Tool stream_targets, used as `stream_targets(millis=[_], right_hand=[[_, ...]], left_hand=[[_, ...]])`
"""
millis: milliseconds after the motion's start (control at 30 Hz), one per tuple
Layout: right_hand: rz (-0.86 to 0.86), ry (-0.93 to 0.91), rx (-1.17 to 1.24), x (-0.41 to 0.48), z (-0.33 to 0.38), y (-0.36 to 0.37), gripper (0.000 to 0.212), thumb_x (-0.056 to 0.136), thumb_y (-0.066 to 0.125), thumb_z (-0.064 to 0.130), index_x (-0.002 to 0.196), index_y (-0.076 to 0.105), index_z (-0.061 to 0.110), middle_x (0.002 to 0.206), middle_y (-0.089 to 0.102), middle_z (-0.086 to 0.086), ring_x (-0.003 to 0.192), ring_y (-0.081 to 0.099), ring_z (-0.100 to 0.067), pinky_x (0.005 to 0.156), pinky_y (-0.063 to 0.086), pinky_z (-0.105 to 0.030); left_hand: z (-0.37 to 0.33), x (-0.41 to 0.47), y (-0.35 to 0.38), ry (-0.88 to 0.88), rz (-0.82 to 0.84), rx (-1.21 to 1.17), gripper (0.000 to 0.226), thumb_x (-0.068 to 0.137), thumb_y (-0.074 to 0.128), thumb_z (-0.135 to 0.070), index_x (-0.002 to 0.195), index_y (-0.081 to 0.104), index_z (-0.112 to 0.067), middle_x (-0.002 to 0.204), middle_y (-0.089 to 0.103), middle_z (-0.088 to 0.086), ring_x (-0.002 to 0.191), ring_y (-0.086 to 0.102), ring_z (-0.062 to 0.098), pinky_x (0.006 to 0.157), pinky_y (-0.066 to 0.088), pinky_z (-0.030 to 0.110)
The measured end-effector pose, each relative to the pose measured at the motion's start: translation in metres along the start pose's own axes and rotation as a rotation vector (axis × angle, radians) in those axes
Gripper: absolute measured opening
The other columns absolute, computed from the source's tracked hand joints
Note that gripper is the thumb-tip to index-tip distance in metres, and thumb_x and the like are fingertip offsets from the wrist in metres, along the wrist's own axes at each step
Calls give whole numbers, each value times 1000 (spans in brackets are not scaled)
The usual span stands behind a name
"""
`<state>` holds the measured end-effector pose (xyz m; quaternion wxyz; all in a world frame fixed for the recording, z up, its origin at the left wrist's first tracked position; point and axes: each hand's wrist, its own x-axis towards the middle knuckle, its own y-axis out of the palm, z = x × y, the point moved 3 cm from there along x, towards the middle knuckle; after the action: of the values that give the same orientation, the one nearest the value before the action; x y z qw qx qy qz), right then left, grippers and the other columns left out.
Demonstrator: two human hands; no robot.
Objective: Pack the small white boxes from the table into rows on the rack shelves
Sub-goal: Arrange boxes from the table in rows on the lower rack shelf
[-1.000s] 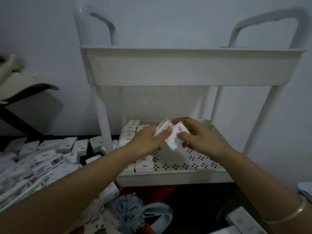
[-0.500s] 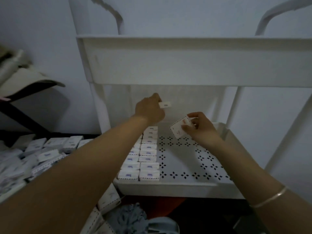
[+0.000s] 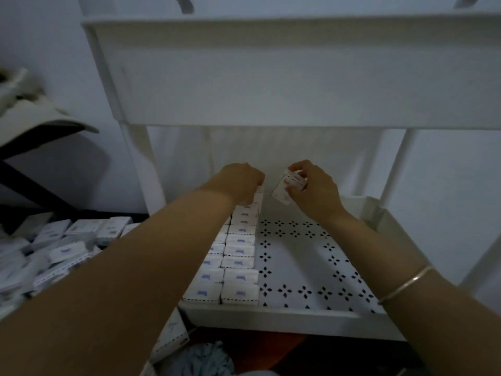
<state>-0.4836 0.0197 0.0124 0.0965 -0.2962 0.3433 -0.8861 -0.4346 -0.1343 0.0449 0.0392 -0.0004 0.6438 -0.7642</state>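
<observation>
**Rows of small white boxes (image 3: 238, 256) at left edge of lower shelf (image 3: 284, 313)**

Perforated floor to their right lies open beneath the upper shelf (image 3: 271, 77). Left hand (image 3: 241, 183) curls over the end box (image 3: 259, 198) at the inner row's back. Right hand (image 3: 314, 191) pinches a tilted box (image 3: 284, 187) just beside it, above the floor. Loose boxes (image 3: 67, 240) lie heaped left of the shelf.

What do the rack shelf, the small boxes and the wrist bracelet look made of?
Rack shelf: matte white sheet punched with diamond cutouts, painted metal or plastic, can't tell which. Small white boxes: thin matte cardboard, judging by crisp folded edges and printed marks. Bracelet: thin metal, likely, from its pale sheen.
</observation>
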Motion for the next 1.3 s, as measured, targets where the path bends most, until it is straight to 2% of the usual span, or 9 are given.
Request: stream_targets(millis=[133, 267, 400, 767, 833, 933, 1067, 1233, 1300], right_hand=[[-1, -57, -25, 10, 7, 19, 38, 90, 64, 19, 126, 54, 21, 122, 58, -4, 106, 58, -19, 78, 36, -22], [-14, -45, 47, 15, 11, 32, 39, 88, 67, 22, 125, 52, 20, 118, 60, 0, 97, 60, -17, 75, 38, -23], [62, -70, 30, 16, 12, 42, 31, 87, 69, 26, 114, 58, 17, 112, 63, 1, 88, 58, -16, 76, 45, -29], [286, -43, 61, 18, 12, 72, 30, 97, 51, 14, 125, 63, 12, 121, 59, -14, 103, 60, -28, 93, 47, -35], [323, -44, 42, 14, 13, 78, 35, 98, 47, 11, 131, 59, 10, 128, 52, -15, 111, 54, -29, 102, 41, -30], [400, -16, -115, 8, 11, 81, 42, 100, 41, 18, 142, 47, 20, 130, 37, -12, 123, 35, -27, 105, 31, -30], [384, 126, -12, 5, 9, 74, 49, 101, 42, 29, 149, 33, 22, 136, 35, -15, 119, 49, -32, 107, 39, -37], [339, 384, 277, -4, 12, 78, 34, 100, 46, 26, 105, 62, -4, 105, 68, -22, 90, 67, -34, 85, 56, -49], [341, 395, 257, -6, 18, 78, 36, 101, 43, 24, 107, 61, -7, 103, 67, -24, 91, 66, -35, 86, 56, -48]], left_hand=[[-6, -5, 10, -24, 62, 67, 48, 90, 54, -17, 137, 47, -20, 128, 55, 9, 113, 54, 26, 84, 42, 30], [-9, -12, 20, -78, 73, 79, 53, 90, 53, -18, 142, 41, -25, 131, 46, 11, 123, 39, 28, 68, 27, 30], [-12, -13, 24, -99, 55, 201, 54, 89, 56, -25, 141, 43, -23, 135, 42, 10, 131, 26, 30, 100, 28, 36], [-20, -30, 30, -159, -25, -47, 55, 90, 58, -17, 140, 36, -4, 133, 50, 12, 119, 49, 27, 97, 39, 35], [-26, -43, 42, -184, -48, -135, 52, 95, 51, -23, 142, 36, -6, 143, 42, 14, 129, 42, 29, 108, 35, 40], [-33, -72, 63, -244, -78, -220, 66, 101, 31, -43, 154, 9, -10, 160, 0, 18, 148, 4, 32, 120, 3, 47], [-30, -96, 79, -353, -50, -370, 74, 100, 17, -53, 154, -7, -9, 158, -18, 20, 147, -15, 30, 119, -12, 45], [-30, -99, 79, -368, -54, -371, 78, 100, 17, -53, 151, -14, -2, 158, -19, 19, 147, -17, 28, 119, -12, 43], [-30, -98, 79, -354, -42, -368, 78, 100, 18, -51, 151, -14, -2, 158, -19, 19, 147, -17, 29, 119, -12, 41]])
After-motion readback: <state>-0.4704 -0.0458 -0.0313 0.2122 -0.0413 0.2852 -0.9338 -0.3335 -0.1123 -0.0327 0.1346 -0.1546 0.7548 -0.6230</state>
